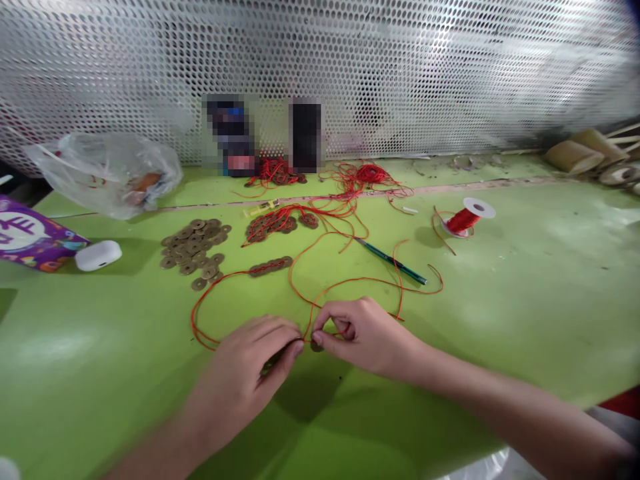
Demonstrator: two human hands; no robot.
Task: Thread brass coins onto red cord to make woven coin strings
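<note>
My left hand [260, 363] is closed round a strung row of coins, mostly hidden under its fingers, with red cord coming out. Between thumb and forefinger, my right hand [357, 333] pinches a single round coin [317, 346] against the red cord. Only a short gap of cord separates the two hands. Looping left and up, the red cord [194, 313] runs to a flat row of overlapping coins [271, 267] tied along it. More cord [367, 280] curves to the right behind my right hand. A pile of loose holed coins [195, 243] lies beyond my left hand.
Behind are corded coin bundles [273, 225], a yellow lighter [261, 208], a red cord tangle [370, 175] and a green craft knife [393, 260]. A red cord spool [465, 219] stands right. Left are a white case [99, 255], a purple box [37, 237] and a plastic bag [115, 167].
</note>
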